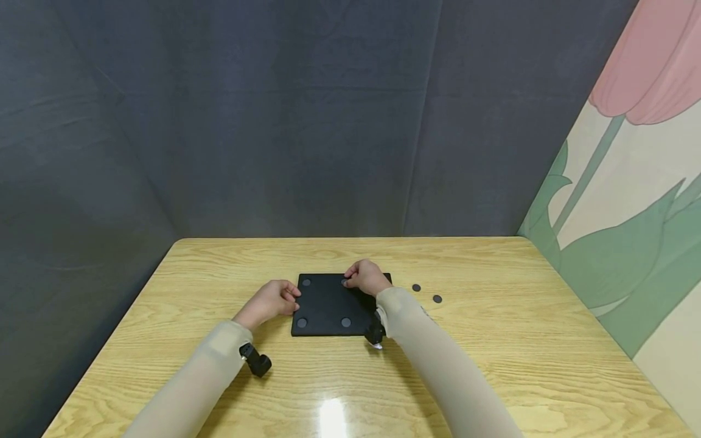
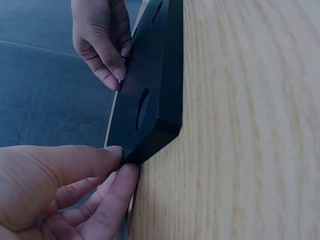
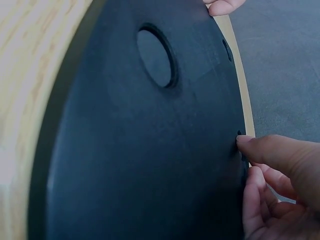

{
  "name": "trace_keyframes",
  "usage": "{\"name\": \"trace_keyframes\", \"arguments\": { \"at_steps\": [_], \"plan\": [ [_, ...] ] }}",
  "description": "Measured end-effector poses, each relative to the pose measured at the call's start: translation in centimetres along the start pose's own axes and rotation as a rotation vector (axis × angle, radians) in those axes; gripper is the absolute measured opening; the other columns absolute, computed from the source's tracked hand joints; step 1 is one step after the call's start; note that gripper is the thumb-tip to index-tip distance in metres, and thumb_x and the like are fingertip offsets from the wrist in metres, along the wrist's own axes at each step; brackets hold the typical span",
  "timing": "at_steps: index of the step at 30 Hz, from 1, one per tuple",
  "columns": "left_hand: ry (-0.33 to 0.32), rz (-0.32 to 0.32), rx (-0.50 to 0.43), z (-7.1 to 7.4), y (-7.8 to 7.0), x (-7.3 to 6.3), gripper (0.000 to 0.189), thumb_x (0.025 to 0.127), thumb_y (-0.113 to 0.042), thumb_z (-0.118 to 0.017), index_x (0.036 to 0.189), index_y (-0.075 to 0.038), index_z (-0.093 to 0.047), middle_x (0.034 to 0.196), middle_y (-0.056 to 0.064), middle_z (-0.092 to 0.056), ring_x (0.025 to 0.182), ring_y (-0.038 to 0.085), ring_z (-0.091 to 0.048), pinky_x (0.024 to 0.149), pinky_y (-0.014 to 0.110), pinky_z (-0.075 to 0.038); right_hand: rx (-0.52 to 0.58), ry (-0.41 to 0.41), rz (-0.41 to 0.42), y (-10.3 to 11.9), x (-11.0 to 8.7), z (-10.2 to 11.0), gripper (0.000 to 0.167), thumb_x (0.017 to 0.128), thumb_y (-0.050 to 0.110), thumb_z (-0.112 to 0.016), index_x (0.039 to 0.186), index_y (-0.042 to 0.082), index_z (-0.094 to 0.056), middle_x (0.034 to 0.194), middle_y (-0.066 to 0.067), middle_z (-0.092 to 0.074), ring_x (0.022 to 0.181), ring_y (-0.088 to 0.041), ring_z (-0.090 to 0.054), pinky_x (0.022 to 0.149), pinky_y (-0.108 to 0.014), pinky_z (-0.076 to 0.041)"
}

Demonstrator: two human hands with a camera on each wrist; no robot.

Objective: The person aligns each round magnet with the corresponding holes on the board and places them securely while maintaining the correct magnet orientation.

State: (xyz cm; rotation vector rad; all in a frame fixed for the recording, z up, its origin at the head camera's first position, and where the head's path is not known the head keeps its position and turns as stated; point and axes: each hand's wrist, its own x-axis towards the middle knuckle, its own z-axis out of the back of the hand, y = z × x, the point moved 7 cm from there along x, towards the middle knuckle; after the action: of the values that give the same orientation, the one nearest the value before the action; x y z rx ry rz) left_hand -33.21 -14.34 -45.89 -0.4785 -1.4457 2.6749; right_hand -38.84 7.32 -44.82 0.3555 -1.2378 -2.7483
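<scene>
A flat black board (image 1: 323, 304) with round recesses lies on the table, a dark disc (image 1: 302, 322) seated near its front left corner and another dark disc (image 1: 306, 282) near its back left corner. My left hand (image 1: 277, 298) pinches the board's left edge, thumb (image 2: 112, 150) on top and index finger against the side. Over the back of the board, my right hand (image 1: 366, 277) has thumb and fingertips at a dark disc (image 1: 344, 282) in the back middle recess, largely hidden by the fingers. Near the front edge sits one more disc (image 1: 345, 322). My right forearm hides the board's right part.
Two loose dark discs, a nearer disc (image 1: 437, 298) and a farther disc (image 1: 416, 288), lie on the wooden table (image 1: 219, 267) right of the board. A dark curtain (image 1: 306, 121) hangs behind; a wall with a tulip picture (image 1: 630, 213) stands at the right.
</scene>
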Motion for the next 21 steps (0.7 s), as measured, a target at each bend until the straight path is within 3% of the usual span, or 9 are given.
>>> {"name": "trace_keyframes", "arguments": {
  "at_steps": [10, 17, 21],
  "plan": [
    [0.003, 0.011, -0.011, 0.01, 0.07, -0.19, 0.025, 0.083, 0.009, -0.063, 0.108, 0.003, -0.061, 0.089, 0.012, -0.058, 0.079, 0.018, -0.061, 0.069, 0.028, -0.052, -0.009, 0.006, -0.005, -0.03, 0.06, -0.08, 0.013, 0.082, 0.011, -0.076, 0.092, 0.007, -0.069, 0.076, -0.001, -0.058, 0.067, -0.014, -0.051, 0.06, -0.023, -0.041],
    [0.005, 0.01, -0.021, -0.2, 0.0, -0.42, 0.025, 0.083, 0.009, -0.064, 0.107, 0.002, -0.061, 0.089, 0.012, -0.058, 0.078, 0.018, -0.061, 0.069, 0.028, -0.052, 0.014, 0.019, 0.022, 0.19, -0.33, 0.2, 0.016, 0.083, 0.01, -0.076, 0.096, 0.005, -0.068, 0.069, 0.001, -0.05, 0.063, -0.014, -0.045, 0.06, -0.024, -0.038],
    [0.001, 0.014, -0.026, -0.18, -0.04, -0.34, 0.025, 0.083, 0.008, -0.064, 0.107, 0.002, -0.061, 0.09, 0.012, -0.058, 0.078, 0.019, -0.06, 0.068, 0.028, -0.052, 0.056, 0.025, 0.058, 0.39, -0.71, 0.6, 0.02, 0.082, 0.009, -0.075, 0.099, 0.003, -0.067, 0.076, 0.001, -0.053, 0.068, -0.014, -0.047, 0.061, -0.023, -0.039]
  ]
}}
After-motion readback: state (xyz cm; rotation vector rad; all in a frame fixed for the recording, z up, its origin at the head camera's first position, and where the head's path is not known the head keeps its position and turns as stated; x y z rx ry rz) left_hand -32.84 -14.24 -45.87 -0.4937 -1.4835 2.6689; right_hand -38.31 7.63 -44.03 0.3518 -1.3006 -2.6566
